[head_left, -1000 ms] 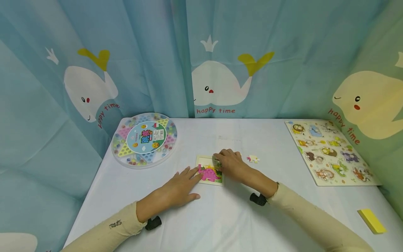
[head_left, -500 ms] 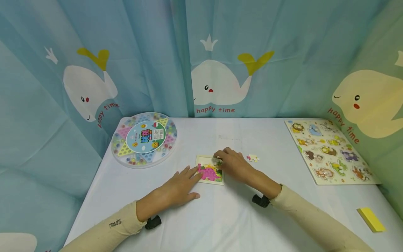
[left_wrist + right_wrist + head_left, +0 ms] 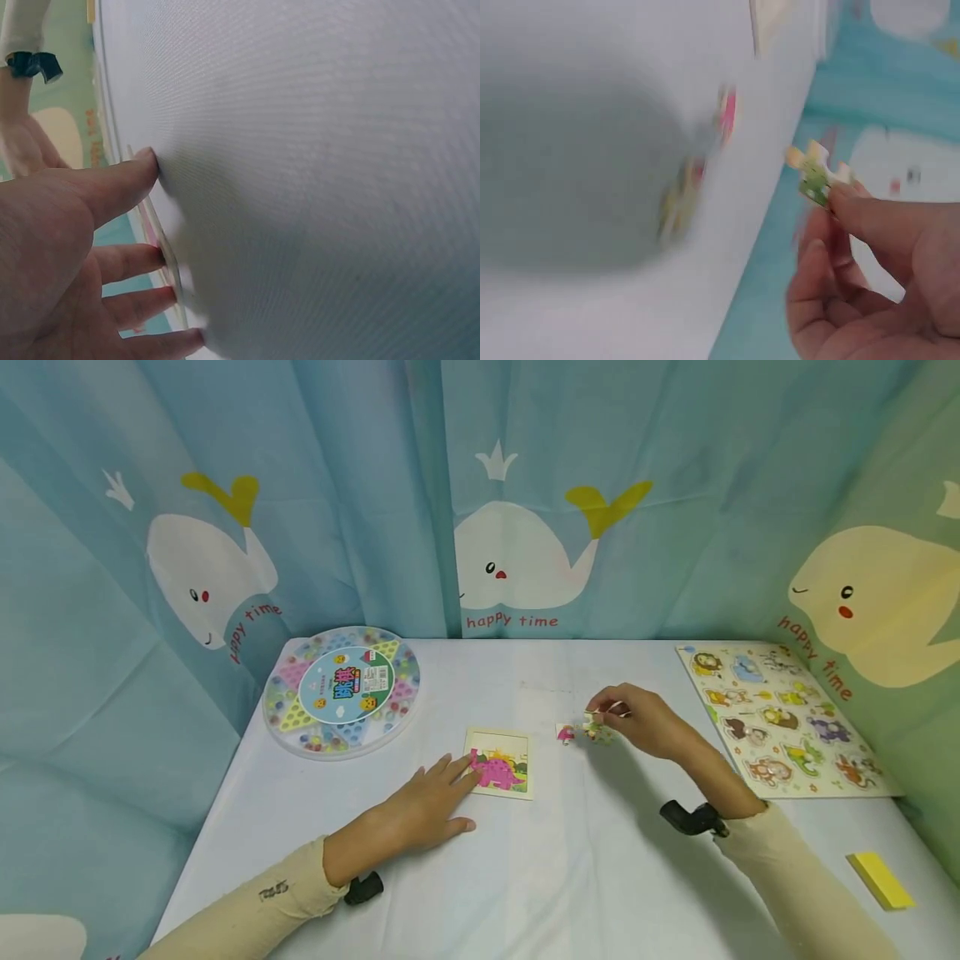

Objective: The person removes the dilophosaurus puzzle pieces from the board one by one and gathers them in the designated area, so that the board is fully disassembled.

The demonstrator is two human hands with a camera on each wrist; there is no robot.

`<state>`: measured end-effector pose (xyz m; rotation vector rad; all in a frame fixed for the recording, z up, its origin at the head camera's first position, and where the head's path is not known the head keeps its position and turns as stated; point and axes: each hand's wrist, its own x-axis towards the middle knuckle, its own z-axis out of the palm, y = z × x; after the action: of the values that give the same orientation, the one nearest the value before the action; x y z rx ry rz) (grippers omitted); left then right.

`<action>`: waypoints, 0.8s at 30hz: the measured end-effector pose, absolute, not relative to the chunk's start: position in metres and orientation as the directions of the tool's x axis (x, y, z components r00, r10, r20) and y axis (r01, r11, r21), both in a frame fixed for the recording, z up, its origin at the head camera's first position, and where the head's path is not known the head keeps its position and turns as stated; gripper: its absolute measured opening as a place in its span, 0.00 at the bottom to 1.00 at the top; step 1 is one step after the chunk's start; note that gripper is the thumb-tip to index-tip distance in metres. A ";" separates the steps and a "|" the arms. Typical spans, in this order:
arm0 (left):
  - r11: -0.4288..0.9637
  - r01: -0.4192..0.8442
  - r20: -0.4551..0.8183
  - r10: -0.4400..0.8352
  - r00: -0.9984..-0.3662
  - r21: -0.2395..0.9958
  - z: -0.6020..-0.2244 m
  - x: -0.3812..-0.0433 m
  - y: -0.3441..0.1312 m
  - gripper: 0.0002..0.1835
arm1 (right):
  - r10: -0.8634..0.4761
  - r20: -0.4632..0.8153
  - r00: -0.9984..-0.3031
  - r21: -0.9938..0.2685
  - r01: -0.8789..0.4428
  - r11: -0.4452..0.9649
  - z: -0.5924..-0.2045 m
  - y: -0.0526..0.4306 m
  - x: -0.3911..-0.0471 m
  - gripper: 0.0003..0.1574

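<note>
My left hand point(image 3: 427, 806) lies flat with fingers spread, its fingertips on the left side of a small framed jigsaw puzzle point(image 3: 501, 783). A pink dinosaur fills the puzzle's lower part, while a bare strip shows along the top. In the left wrist view the fingers reach the frame's edge. My right hand point(image 3: 645, 722) is raised to the right of the puzzle, pinching a green and yellow puzzle piece point(image 3: 815, 178) between thumb and fingers. Beneath it on the table is a pink-marked loose piece point(image 3: 566, 733), with another loose piece point(image 3: 679, 202) beside it, blurred in the right wrist view.
A round Chinese checkers set point(image 3: 300, 739) with coloured marbles lies at the back left. At the back right is an animal peg puzzle board point(image 3: 738, 760), and a yellow block point(image 3: 879, 881) lies near the right edge. A whale-printed curtain point(image 3: 675, 568) surrounds the white table.
My right hand has moved right and up from the puzzle's upper right corner, carrying the puzzle piece. The pink-marked loose piece has come into view. My left hand stays in place.
</note>
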<state>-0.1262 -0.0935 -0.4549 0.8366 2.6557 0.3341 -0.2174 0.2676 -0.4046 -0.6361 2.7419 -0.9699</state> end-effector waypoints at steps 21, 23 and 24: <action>0.799 0.503 -0.245 0.587 -0.772 0.329 -0.455 -0.127 -0.093 0.39 | -0.349 -0.126 -0.929 -0.506 -0.242 0.828 -0.443 0.333 -0.225 0.04; 0.800 0.504 -0.246 0.586 -0.772 0.325 -0.455 -0.127 -0.093 0.39 | -0.345 -0.104 -0.933 -0.487 -0.255 0.836 -0.444 0.331 -0.224 0.03; 0.800 0.505 -0.245 0.586 -0.772 0.323 -0.455 -0.127 -0.093 0.39 | -0.340 -0.093 -0.936 -0.476 -0.258 0.841 -0.445 0.330 -0.224 0.03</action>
<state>-0.1270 -0.0929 -0.4548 0.8302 2.6541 0.3421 -0.2238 0.3297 -0.4446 -0.4660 2.8455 -0.6998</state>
